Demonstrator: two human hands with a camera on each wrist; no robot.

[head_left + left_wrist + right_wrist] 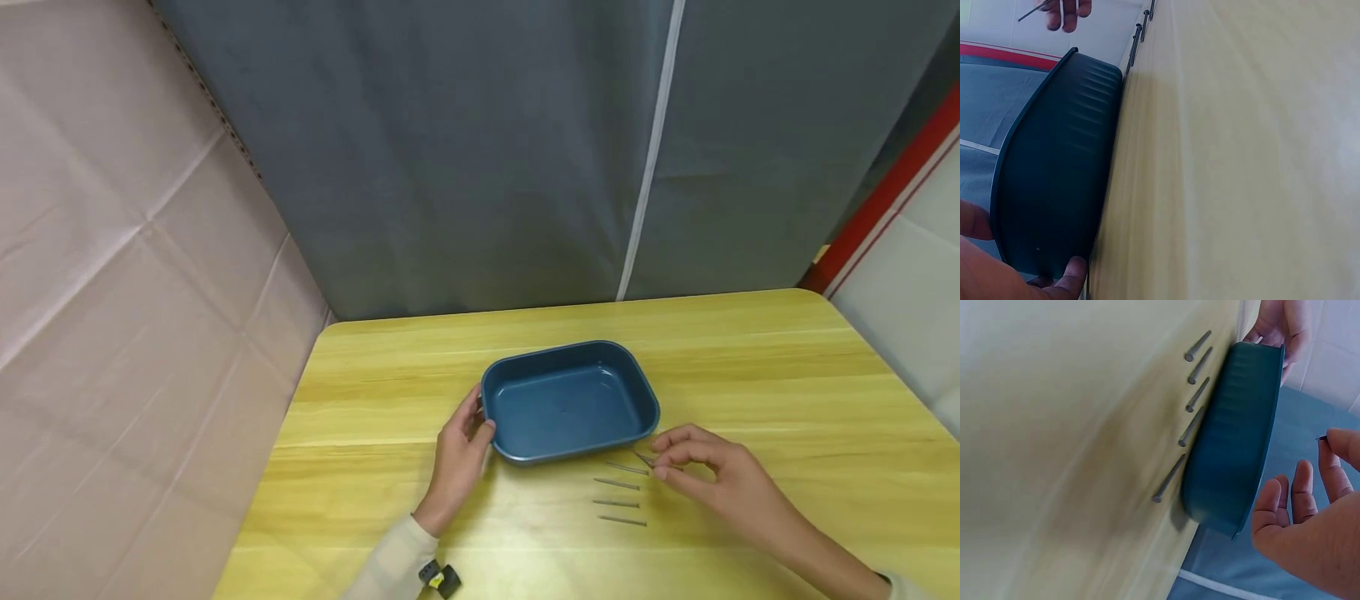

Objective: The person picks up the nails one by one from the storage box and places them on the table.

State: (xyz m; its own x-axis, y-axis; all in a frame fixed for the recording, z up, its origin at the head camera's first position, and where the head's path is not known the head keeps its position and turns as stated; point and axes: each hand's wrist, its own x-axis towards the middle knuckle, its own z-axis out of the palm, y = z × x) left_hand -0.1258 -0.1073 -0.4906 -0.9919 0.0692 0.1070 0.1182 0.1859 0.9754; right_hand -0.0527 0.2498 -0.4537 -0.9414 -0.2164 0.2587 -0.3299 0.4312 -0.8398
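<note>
A dark blue rectangular plastic tray (570,412) stands on the table, and its inside looks bare. My left hand (459,458) grips its left end; in the left wrist view, fingers (1072,275) curl around that end. Beyond the tray's near right corner, my right hand (708,471) pinches a metal nail (643,459) between thumb and fingertips. The nail (1034,10) also shows clear of the tabletop in the left wrist view. Several more nails (617,483) lie in a loose row on the table, between the tray and the near edge, heads toward the right.
The wooden table (360,467) has rounded far corners. A grey curtain (450,167) with a white strip hangs behind it. Pale cloth (135,317) covers the left side, and a white panel with a red band (885,200) stands at the right.
</note>
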